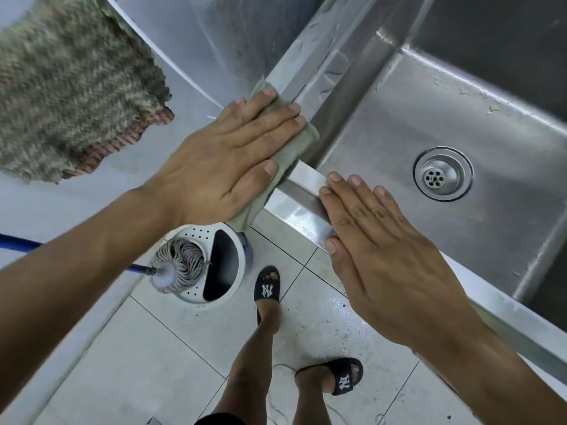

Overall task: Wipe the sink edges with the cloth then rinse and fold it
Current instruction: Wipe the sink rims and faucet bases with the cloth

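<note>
Head view puts the work at the sink's [310, 179] front corner, centre of the frame: the left hand [227, 157] lies flat and spread, pressing the folded greenish cloth [302, 139] onto the steel edge, while the right hand [380, 250] rests open-palmed on the rim just beside it, gripping nothing. This looks like the wiping step, with rinsing and folding not yet done. The next stroke probably calls for steady downward pressure along the narrow rim, which shows water droplets toward the upper centre. The basin with its drain [441, 174] fills the right. Lower left, a mop [178, 265] sits in a bucket [221, 262] on the pale tiled floor [147, 348].
</note>
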`<action>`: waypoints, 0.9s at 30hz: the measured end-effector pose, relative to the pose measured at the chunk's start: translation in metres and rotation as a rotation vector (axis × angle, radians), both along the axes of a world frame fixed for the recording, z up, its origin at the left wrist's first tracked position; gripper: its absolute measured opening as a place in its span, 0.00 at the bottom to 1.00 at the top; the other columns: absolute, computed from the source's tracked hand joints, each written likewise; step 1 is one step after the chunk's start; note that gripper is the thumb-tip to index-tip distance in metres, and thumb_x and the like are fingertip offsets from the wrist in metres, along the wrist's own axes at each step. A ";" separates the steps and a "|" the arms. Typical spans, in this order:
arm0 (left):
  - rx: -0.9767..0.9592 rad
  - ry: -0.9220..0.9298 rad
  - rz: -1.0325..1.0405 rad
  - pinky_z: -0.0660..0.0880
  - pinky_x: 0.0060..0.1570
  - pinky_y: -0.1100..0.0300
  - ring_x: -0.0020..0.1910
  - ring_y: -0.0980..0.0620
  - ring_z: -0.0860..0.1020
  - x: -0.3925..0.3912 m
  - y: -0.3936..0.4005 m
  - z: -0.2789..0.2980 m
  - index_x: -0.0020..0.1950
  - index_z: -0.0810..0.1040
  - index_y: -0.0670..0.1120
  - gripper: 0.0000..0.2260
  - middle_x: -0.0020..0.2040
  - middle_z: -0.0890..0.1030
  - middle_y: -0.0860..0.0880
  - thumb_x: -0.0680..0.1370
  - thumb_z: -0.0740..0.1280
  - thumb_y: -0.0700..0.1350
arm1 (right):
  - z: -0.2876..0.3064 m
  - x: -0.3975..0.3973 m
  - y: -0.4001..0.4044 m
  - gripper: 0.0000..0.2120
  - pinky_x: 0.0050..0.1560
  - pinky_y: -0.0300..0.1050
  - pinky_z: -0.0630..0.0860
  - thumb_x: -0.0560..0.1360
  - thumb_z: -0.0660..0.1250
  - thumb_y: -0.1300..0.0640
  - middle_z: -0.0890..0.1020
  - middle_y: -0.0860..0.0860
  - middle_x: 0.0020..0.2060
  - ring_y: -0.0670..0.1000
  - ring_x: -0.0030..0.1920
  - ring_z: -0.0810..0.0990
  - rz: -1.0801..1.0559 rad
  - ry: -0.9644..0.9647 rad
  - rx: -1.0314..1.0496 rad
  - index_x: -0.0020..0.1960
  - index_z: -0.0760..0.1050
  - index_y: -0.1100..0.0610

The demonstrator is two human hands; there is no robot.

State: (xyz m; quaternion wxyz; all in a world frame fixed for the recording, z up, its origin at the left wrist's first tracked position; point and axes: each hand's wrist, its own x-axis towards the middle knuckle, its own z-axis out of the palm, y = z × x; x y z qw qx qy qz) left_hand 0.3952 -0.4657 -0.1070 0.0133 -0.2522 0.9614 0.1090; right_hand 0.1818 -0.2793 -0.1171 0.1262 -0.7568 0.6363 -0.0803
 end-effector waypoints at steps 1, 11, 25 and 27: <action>-0.007 -0.021 -0.028 0.49 0.81 0.40 0.84 0.43 0.46 0.002 0.000 0.001 0.84 0.55 0.42 0.26 0.84 0.55 0.46 0.86 0.48 0.51 | 0.000 0.000 0.000 0.27 0.82 0.56 0.56 0.87 0.44 0.48 0.57 0.55 0.83 0.51 0.83 0.53 -0.002 -0.001 0.000 0.83 0.56 0.60; 0.029 -0.096 -0.054 0.41 0.82 0.47 0.83 0.47 0.39 -0.028 -0.021 0.008 0.85 0.47 0.47 0.28 0.85 0.47 0.50 0.86 0.46 0.54 | 0.002 0.000 -0.001 0.27 0.82 0.56 0.57 0.87 0.47 0.50 0.57 0.55 0.82 0.51 0.83 0.53 -0.002 -0.016 0.007 0.82 0.57 0.60; 0.015 0.495 0.521 0.65 0.76 0.45 0.79 0.48 0.63 -0.006 0.028 -0.004 0.80 0.65 0.41 0.22 0.79 0.67 0.44 0.86 0.56 0.46 | 0.018 -0.015 -0.100 0.23 0.83 0.49 0.50 0.88 0.52 0.51 0.63 0.52 0.81 0.48 0.83 0.54 -0.050 -0.266 -0.144 0.81 0.63 0.57; 0.081 0.406 0.584 0.60 0.78 0.43 0.83 0.49 0.55 -0.002 0.047 -0.013 0.83 0.57 0.41 0.25 0.83 0.58 0.45 0.87 0.54 0.48 | 0.012 -0.012 -0.129 0.25 0.83 0.53 0.50 0.87 0.50 0.49 0.61 0.53 0.82 0.52 0.83 0.53 0.151 -0.132 -0.116 0.81 0.62 0.57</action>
